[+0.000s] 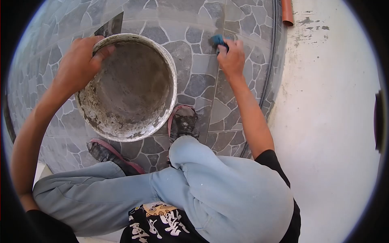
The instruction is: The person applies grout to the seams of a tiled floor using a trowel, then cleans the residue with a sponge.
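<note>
My left hand (83, 60) is closed on the left rim of a large round bucket (172, 87), its thumb over the inside edge. Dried grey residue crusts the bucket's inner wall, and murky grey-brown water (135, 81) appears to lie in it. Just beyond that hand, a dark, flat, pointed piece (111, 26) sticks out past the rim; its near end is hidden. Out ahead to the right, my right hand (231, 60) grips a small blue sponge or cloth (219, 40) against the tiled floor (202, 62), over a darker damp strip along a straight joint.
My shoes (184, 121) stand on the stone-pattern floor close to the bucket. A dark cable or hose (267, 77) runs along the floor's right edge beside a white, stained wall (324, 101). An orange-brown pipe (287, 14) comes down at the top right.
</note>
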`<action>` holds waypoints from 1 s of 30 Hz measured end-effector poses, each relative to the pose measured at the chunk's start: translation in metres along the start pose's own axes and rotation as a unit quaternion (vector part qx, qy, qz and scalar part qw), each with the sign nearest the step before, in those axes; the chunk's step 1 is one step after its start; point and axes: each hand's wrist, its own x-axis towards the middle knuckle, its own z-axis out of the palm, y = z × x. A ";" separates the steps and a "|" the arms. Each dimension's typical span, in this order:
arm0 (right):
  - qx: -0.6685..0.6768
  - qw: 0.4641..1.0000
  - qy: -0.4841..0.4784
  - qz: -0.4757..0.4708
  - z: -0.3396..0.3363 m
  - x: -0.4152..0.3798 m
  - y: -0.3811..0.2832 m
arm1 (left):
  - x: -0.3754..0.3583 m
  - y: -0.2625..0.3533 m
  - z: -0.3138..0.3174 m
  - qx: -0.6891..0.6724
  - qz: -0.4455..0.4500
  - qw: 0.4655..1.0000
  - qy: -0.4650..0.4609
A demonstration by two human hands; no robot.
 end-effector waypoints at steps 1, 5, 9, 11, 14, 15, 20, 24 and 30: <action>-0.037 0.999 0.026 0.000 0.019 0.052 0.016 | -0.001 -0.001 0.003 -0.003 -0.009 1.000 0.028; -0.075 0.994 0.078 -0.027 0.029 0.085 0.012 | -0.002 -0.006 -0.001 0.007 0.019 1.000 0.019; 0.012 1.000 -0.024 -0.015 -0.019 -0.088 -0.016 | -0.001 -0.009 0.008 0.004 0.016 0.999 0.032; 0.040 0.989 -0.140 0.016 -0.066 -0.204 -0.033 | 0.000 -0.011 0.009 0.006 0.017 0.999 0.049; 0.028 0.974 -0.215 0.060 -0.100 -0.299 -0.031 | 0.001 -0.010 0.006 0.015 0.038 0.998 0.051; 0.032 0.978 -0.197 0.057 -0.100 -0.298 -0.029 | 0.000 -0.008 0.006 0.015 0.033 0.998 0.048; 0.036 0.999 -0.038 0.003 -0.036 -0.127 -0.011 | -0.001 -0.007 0.008 0.002 0.033 0.998 0.045; 0.011 1.000 0.019 -0.018 -0.015 -0.044 0.007 | -0.002 -0.006 0.006 0.009 0.034 0.999 0.038; 0.055 0.985 -0.163 0.020 -0.084 -0.257 -0.030 | -0.001 -0.001 0.001 -0.003 0.026 0.999 0.033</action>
